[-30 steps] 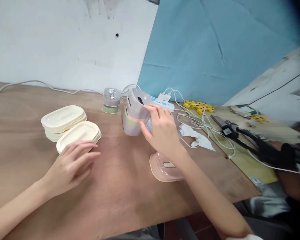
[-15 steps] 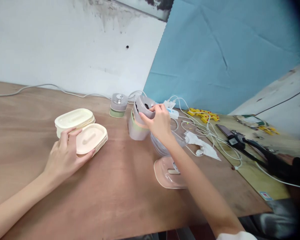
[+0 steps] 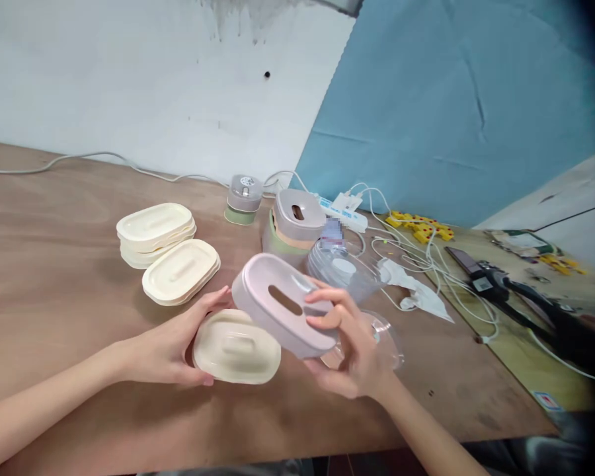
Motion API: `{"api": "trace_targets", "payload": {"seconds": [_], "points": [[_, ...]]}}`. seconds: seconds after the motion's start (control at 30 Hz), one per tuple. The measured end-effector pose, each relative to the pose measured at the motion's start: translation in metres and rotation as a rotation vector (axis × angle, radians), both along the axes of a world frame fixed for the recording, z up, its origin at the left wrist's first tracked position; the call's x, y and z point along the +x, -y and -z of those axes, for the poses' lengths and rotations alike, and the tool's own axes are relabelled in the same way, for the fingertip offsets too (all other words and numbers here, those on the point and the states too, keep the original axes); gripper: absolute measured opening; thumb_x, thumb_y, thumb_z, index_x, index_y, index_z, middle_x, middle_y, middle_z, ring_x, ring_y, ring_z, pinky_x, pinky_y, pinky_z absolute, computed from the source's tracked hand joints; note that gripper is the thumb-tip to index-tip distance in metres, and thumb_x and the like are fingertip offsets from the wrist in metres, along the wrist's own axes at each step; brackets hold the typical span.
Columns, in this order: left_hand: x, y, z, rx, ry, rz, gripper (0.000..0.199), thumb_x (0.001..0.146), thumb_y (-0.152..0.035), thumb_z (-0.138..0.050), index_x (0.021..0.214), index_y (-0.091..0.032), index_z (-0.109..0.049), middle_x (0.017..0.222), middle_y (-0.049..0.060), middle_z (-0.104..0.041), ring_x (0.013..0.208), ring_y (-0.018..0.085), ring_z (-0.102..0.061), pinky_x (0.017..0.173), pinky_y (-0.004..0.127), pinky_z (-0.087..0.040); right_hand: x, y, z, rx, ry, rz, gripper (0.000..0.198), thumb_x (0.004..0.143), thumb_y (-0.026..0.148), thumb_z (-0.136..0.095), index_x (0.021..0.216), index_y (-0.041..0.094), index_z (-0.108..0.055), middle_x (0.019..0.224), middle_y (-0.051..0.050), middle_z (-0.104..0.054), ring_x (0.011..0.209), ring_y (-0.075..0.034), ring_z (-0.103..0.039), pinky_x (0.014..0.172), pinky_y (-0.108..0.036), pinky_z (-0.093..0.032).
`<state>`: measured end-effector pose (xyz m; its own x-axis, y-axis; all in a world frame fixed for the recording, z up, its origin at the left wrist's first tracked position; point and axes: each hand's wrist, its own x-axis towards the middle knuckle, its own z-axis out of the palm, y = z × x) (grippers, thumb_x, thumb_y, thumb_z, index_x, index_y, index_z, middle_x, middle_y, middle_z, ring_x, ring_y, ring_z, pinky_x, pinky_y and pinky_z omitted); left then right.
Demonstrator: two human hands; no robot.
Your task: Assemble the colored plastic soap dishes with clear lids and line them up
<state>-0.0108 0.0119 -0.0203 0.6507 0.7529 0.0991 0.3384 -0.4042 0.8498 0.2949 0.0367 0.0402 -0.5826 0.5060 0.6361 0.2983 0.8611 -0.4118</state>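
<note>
My right hand (image 3: 350, 350) grips a pale pink oval container part (image 3: 282, 304) with a slot in its face, held tilted above the wooden table (image 3: 69, 277). My left hand (image 3: 171, 347) holds a cream oval lid (image 3: 238, 347) just left of and below that pink part. The two pieces nearly touch. Behind them stands a stack of similar grey, peach and green parts (image 3: 293, 228). Clear plastic bowls (image 3: 344, 271) sit beside that stack, and a clear lid (image 3: 387, 340) lies under my right hand.
Two piles of cream lids (image 3: 166, 244) lie at the left. A small grey and green pot (image 3: 244, 198) stands at the back by a white power strip (image 3: 344, 211) with cables. Crumpled white paper (image 3: 416, 294), yellow pieces (image 3: 419, 228) and a black tool lie to the right.
My right hand lifted the top pink part off the stack and brought it toward me. My left hand took a cream lid from the nearer pile and carried it to the middle.
</note>
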Motion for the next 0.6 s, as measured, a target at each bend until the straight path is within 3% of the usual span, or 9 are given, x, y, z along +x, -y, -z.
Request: {"api": "trace_targets", "payload": {"seconds": [0.1,0.23,0.33,0.47,0.6], "points": [[0.002,0.001,0.003,-0.071,0.043,-0.016,0.113,0.076,-0.035,-0.078,0.152,-0.033,0.005,0.162,0.012,-0.006,0.148,0.035,-0.013,0.118,0.058,-0.018,0.004,0.006,0.013,-0.071,0.069,-0.095,0.042,0.068,0.020,-0.065,0.107,0.022,-0.048,0.115,-0.013,-0.050,0.127,-0.036,-0.047,0.102,-0.061,-0.044],[0.001,0.001,0.001,-0.170,0.138,-0.053,0.125,0.063,-0.050,-0.085,0.152,-0.032,0.000,0.162,0.012,-0.005,0.148,0.037,-0.011,0.119,0.057,-0.015,-0.006,0.007,0.017,-0.141,0.217,-0.200,0.036,0.069,0.018,-0.066,0.101,0.018,-0.048,0.128,-0.018,-0.047,0.138,-0.037,-0.036,0.111,-0.060,-0.033],[0.000,0.001,-0.002,-0.200,0.111,-0.047,0.124,0.062,-0.048,-0.086,0.152,-0.034,-0.002,0.162,0.011,-0.006,0.148,0.035,-0.014,0.119,0.055,-0.016,-0.018,0.006,0.021,-0.232,0.376,-0.235,0.032,0.071,0.012,-0.062,0.099,0.018,-0.050,0.136,-0.019,-0.044,0.145,-0.037,-0.024,0.114,-0.060,-0.029],[0.000,0.000,-0.008,-0.129,-0.028,-0.040,0.106,0.068,-0.030,-0.083,0.150,-0.032,-0.015,0.155,0.011,-0.024,0.140,0.034,-0.033,0.115,0.050,-0.030,-0.026,0.006,0.033,-0.297,0.429,-0.259,0.036,0.070,0.012,-0.062,0.104,0.019,-0.051,0.139,-0.017,-0.044,0.146,-0.035,-0.021,0.114,-0.060,-0.029],[-0.001,-0.002,-0.009,0.027,-0.111,-0.005,0.105,0.069,-0.027,-0.081,0.150,-0.033,-0.015,0.152,0.011,-0.030,0.137,0.034,-0.036,0.113,0.048,-0.034,-0.028,0.009,0.045,-0.258,0.370,-0.215,0.034,0.079,0.034,-0.070,0.103,0.018,-0.050,0.140,-0.020,-0.042,0.144,-0.034,-0.025,0.112,-0.057,-0.033]]}}
